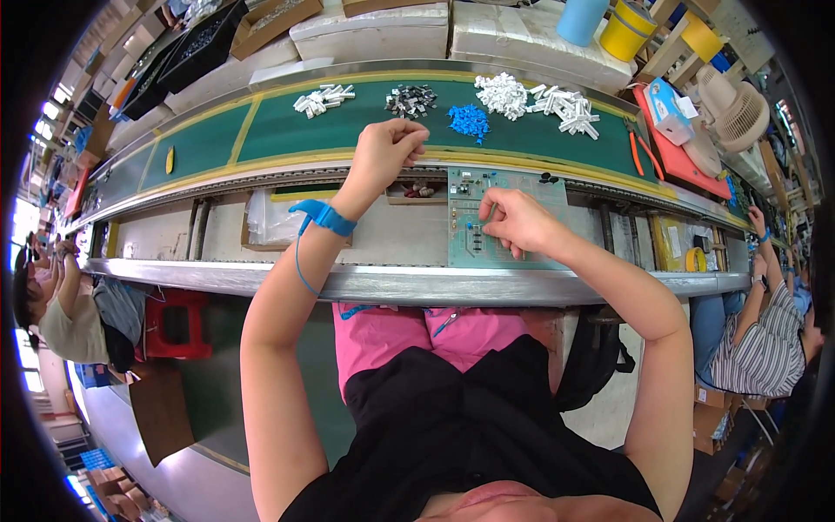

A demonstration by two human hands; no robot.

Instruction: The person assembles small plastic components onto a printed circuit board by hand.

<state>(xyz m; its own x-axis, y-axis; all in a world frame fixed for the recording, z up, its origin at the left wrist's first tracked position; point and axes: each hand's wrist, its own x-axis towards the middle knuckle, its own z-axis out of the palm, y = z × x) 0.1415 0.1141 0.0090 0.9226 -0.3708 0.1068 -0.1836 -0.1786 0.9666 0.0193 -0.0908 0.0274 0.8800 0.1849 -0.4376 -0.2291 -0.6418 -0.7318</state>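
Observation:
A blue wrist strap (323, 217) with a thin cord circles my left wrist. My left hand (389, 158) is raised over the near edge of the green belt, below the black parts pile (410, 101); its fingertips are pinched together, and whatever they hold is too small to name. Over the green circuit board (461, 252), my right hand (520, 224) has its fingers curled, thumb and index close to the surface. Anything between them is hidden. Small black, white and blue components stand on the board's left part; the hand covers some of its middle.
On the belt (287, 130) lie a blue parts pile (469, 123), several white piles, orange-handled pliers (643, 150) and a yellow cutter (170, 159). A metal rail (391, 283) runs along the near side. A fan (731, 109) stands far right. Other people sit at both sides.

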